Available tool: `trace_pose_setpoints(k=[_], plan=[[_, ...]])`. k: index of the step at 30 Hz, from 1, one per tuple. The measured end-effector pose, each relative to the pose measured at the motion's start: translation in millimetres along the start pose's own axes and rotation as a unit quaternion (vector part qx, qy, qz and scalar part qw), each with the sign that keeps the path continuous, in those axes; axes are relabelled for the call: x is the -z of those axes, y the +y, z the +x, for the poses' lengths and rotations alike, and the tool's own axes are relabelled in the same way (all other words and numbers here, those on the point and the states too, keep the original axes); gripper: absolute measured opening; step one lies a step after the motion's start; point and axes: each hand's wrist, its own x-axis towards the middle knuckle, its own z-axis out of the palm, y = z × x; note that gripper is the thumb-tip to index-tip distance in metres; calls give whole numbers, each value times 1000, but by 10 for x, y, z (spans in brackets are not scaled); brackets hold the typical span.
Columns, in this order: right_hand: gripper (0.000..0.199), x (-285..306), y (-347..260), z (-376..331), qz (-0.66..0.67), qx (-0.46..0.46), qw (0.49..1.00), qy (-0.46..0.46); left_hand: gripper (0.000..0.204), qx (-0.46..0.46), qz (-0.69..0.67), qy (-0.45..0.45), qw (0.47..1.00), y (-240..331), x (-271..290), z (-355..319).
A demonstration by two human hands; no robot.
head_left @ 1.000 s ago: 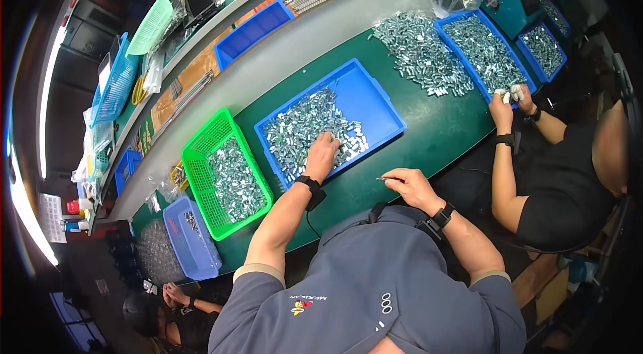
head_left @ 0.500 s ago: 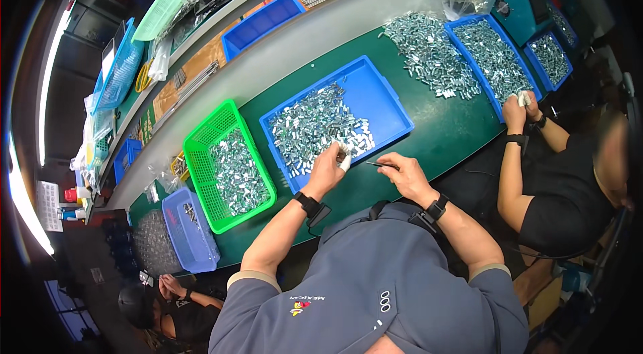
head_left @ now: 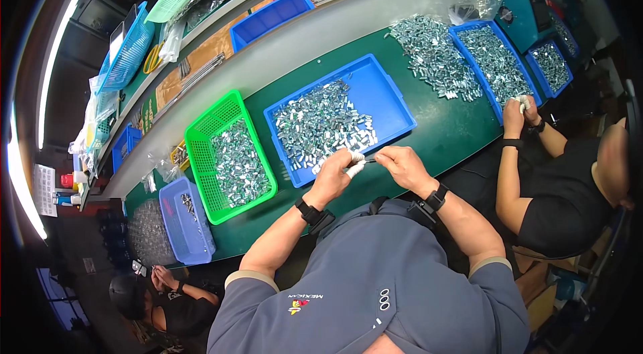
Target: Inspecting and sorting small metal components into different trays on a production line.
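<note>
My left hand, with white coverings on its fingertips, is closed in a pinch at the near edge of a blue tray. What it pinches is too small to make out. Just to its right, my right hand grips a thin dark rod-shaped tool, whose tip meets the left fingertips. Small shiny metal cylinders are heaped over the left and middle of the tray; its right end shows bare blue.
Left of the tray stands a green basket of similar pieces, then a smaller blue bin. A loose pile of metal pieces and another filled blue tray lie at the right. Co-workers sit on both sides, one person's hands at that tray.
My hands have come together: the right moved slightly left, bringing the tool's tip to the left fingertips. My left hand shifted slightly. The whole view has tilted a little.
</note>
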Motion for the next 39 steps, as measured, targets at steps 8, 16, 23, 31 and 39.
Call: trace_pose_setpoints(k=[8, 16, 23, 31, 39], plan=[[23, 54, -97, -16, 41, -61, 997, -29, 18, -4, 2, 1, 1000, 78, -30, 5], [24, 74, -102, -3, -31, -51, 996, -70, 16, 56, -19, -13, 998, 111, -31, -35], [19, 72, -139, -53, 24, -18, 998, -49, 16, 87, -42, -29, 995, 107, -25, -64], [17, 34, -59, -88, -15, 9, 999, -37, 17, 76, -35, -16, 996, 128, -42, -58], [17, 42, -109, -112, 12, -87, 990, -107, 16, 101, -28, -53, 993, 151, 0, -134]])
